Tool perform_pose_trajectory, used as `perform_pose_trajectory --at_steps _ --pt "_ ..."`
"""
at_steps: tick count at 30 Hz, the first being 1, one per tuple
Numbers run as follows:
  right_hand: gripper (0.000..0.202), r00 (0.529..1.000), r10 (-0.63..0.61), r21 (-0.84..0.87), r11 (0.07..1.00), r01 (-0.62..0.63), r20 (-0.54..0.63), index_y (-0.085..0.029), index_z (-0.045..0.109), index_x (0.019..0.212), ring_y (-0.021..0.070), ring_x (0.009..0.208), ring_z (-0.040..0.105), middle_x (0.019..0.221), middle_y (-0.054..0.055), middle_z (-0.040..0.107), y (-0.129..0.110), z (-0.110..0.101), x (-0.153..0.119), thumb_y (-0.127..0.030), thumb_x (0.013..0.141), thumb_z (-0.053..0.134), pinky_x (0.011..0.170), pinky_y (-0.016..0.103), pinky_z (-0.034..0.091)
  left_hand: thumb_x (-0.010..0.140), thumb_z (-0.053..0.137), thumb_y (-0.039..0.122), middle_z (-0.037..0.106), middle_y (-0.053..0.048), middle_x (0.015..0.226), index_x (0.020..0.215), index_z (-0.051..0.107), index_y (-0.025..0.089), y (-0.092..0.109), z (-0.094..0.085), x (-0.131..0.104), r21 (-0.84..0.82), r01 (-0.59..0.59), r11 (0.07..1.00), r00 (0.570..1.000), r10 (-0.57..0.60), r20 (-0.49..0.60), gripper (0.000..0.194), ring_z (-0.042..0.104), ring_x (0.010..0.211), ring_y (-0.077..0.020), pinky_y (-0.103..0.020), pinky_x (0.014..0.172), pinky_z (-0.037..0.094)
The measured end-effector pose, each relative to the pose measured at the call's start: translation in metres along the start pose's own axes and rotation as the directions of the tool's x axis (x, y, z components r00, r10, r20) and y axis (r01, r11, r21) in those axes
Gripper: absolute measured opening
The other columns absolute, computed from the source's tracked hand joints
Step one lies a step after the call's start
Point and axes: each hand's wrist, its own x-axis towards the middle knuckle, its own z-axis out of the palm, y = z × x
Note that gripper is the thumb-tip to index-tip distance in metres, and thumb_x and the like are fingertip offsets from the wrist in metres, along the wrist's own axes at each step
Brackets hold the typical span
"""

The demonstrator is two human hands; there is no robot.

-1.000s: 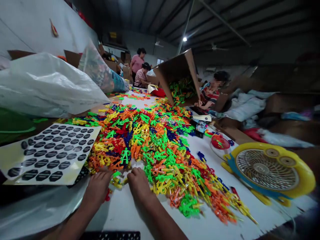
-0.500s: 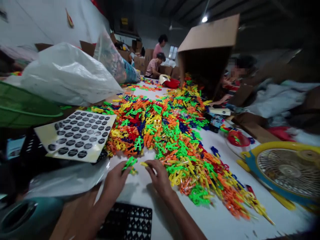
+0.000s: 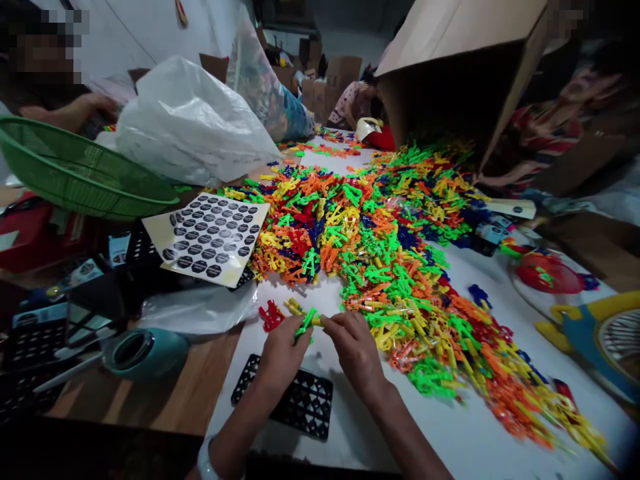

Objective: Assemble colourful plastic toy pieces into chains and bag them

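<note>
In the lower middle of the frame, the left hand (image 3: 283, 348) and the right hand (image 3: 356, 347) meet over the white surface (image 3: 450, 433). The left fingers are pinched on a small green plastic toy piece (image 3: 306, 322), and the right fingers are closed on the other end of it, where a bit of yellow shows. Just to the left of the hands lies a little red plastic piece (image 3: 271, 315) on the surface. Below the hands sits a black plastic grid tray (image 3: 293, 400). A big heap of bright plastic toy pieces (image 3: 380, 260) in green, orange, yellow, red and blue spreads from the middle to the lower right. At the upper right a brown cardboard box (image 3: 460, 40) is tipped over the heap. To the left lies a white sheet of black round stickers (image 3: 210, 237), and a green mesh basket (image 3: 75, 170) stands further left.
</note>
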Motion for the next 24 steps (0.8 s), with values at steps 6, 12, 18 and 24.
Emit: perform_pose_trajectory --at_steps 6,12,18,24 --pt "0.020 0.984 0.144 0.415 0.893 -0.174 0.101 -0.027 0.072 0.105 0.0170 0.079 0.062 0.086 0.005 0.067 0.017 0.005 -0.005 -0.024 0.090 0.060 0.068 0.031 0.051 0.086 0.050 0.020 0.068 -0.007 0.095 0.099 0.068 0.019 -0.002 -0.010 -0.004 0.157 -0.149 0.976 0.964 0.109 0.241 0.023 0.061 0.093 -0.0205 -0.032 0.084 0.046" --pt "0.016 0.858 0.222 0.458 0.769 -0.446 0.462 -0.026 0.073 0.097 0.0210 0.092 0.065 0.097 0.006 0.069 0.050 -0.058 -0.018 -0.034 0.088 0.062 0.082 0.035 0.053 0.088 0.055 0.031 0.068 -0.004 0.101 0.110 0.065 0.023 0.004 -0.014 -0.021 0.043 -0.191 0.981 0.846 0.143 0.514 0.025 0.062 0.091 -0.0170 -0.027 0.082 0.047" --pt "0.025 0.961 0.259 -0.192 0.943 -0.273 -0.098 -0.023 0.071 0.105 0.0278 0.105 0.055 0.107 0.011 0.064 0.070 -0.074 0.006 -0.019 0.088 0.053 0.095 0.050 0.040 0.093 0.045 0.028 0.063 -0.014 0.108 0.110 0.058 0.013 -0.004 -0.038 0.003 0.618 0.072 0.783 0.994 -0.104 0.015 0.027 0.059 0.104 -0.0252 -0.036 0.090 0.045" --pt "0.027 0.902 0.179 -0.069 0.984 -0.166 0.393 -0.019 0.064 0.112 0.0227 0.106 0.057 0.115 0.011 0.064 0.018 0.060 0.053 -0.013 0.088 0.053 0.090 0.035 0.044 0.085 0.058 0.040 0.059 -0.022 0.105 0.110 0.053 0.005 -0.017 -0.011 0.018 0.725 0.293 0.623 0.955 -0.159 -0.250 0.043 0.060 0.097 -0.0335 -0.041 0.081 0.047"
